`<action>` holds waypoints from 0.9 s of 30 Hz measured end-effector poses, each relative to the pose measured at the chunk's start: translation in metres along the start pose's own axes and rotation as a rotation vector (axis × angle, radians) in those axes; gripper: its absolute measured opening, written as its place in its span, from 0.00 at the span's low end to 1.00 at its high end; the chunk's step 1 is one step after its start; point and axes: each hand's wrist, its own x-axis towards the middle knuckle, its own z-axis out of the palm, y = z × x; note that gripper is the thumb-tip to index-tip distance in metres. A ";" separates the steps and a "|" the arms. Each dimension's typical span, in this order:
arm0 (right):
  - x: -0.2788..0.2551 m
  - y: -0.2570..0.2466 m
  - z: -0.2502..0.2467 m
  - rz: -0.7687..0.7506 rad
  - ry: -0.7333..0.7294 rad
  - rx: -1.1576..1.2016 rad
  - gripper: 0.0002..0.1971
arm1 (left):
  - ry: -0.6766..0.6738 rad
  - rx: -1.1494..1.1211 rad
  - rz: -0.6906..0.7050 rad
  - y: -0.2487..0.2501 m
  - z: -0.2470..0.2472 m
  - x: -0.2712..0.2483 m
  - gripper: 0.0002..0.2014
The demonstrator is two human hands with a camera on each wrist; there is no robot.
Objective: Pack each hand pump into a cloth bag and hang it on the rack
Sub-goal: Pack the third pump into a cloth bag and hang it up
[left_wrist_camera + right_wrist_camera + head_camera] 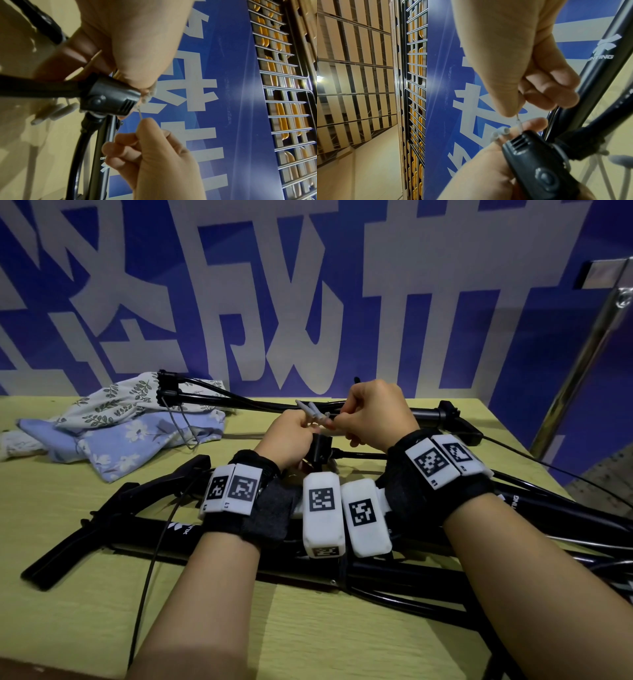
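Note:
Several black hand pumps lie across the yellow-green table (85, 542); one barrel (144, 529) runs under my wrists. My left hand (301, 426) grips a black hose head (320, 448) and holds small grey nozzle adapters (310, 409) sticking up from its fingers. My right hand (342, 422) pinches a thin metal needle between thumb and forefinger, just beside the head. The left wrist view shows the head (109, 97) and the needle (140, 114). The right wrist view shows the needle (518, 121), the adapters (501, 132) and the head (536, 155). Two cloth bags, a white leaf-print one (116, 398) and a blue flowered one (130, 440), lie at the back left.
A blue wall with large white characters (308, 285) stands behind the table. A chrome post (582, 364) rises at the right. A wire grid rack (283, 94) shows beside the wall. Black hoses (150, 570) trail over the table's front.

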 end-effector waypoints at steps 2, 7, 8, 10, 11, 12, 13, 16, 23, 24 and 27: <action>0.000 -0.001 0.001 -0.006 -0.007 0.000 0.10 | -0.005 0.007 -0.002 0.000 0.000 0.000 0.13; 0.001 -0.001 0.002 -0.052 -0.061 -0.001 0.07 | -0.031 0.004 0.015 0.001 0.001 -0.002 0.11; 0.002 -0.001 0.003 -0.055 -0.067 0.009 0.05 | -0.028 -0.001 0.018 0.002 0.001 -0.002 0.11; 0.002 -0.001 0.003 -0.053 -0.080 0.046 0.05 | -0.018 -0.001 0.033 0.001 0.000 -0.002 0.12; 0.003 -0.002 0.004 -0.045 -0.090 0.066 0.07 | -0.013 0.002 0.033 0.001 0.000 -0.002 0.12; 0.003 -0.002 0.004 -0.034 -0.105 0.083 0.09 | -0.011 0.004 0.022 0.001 0.000 -0.002 0.12; 0.003 -0.002 0.004 -0.026 -0.118 0.097 0.10 | -0.007 0.000 0.016 0.000 0.000 -0.002 0.12; 0.001 -0.001 0.004 -0.003 -0.139 0.129 0.12 | 0.000 -0.031 0.001 -0.001 0.000 -0.002 0.11; -0.003 -0.003 0.001 0.143 -0.231 0.261 0.11 | -0.025 -0.051 -0.027 -0.006 0.001 0.002 0.12; -0.003 -0.003 0.001 0.150 -0.237 0.264 0.10 | -0.025 -0.045 -0.036 -0.006 0.001 0.002 0.13; -0.003 -0.003 0.001 0.143 -0.242 0.239 0.08 | -0.026 -0.033 -0.047 -0.006 0.002 0.003 0.14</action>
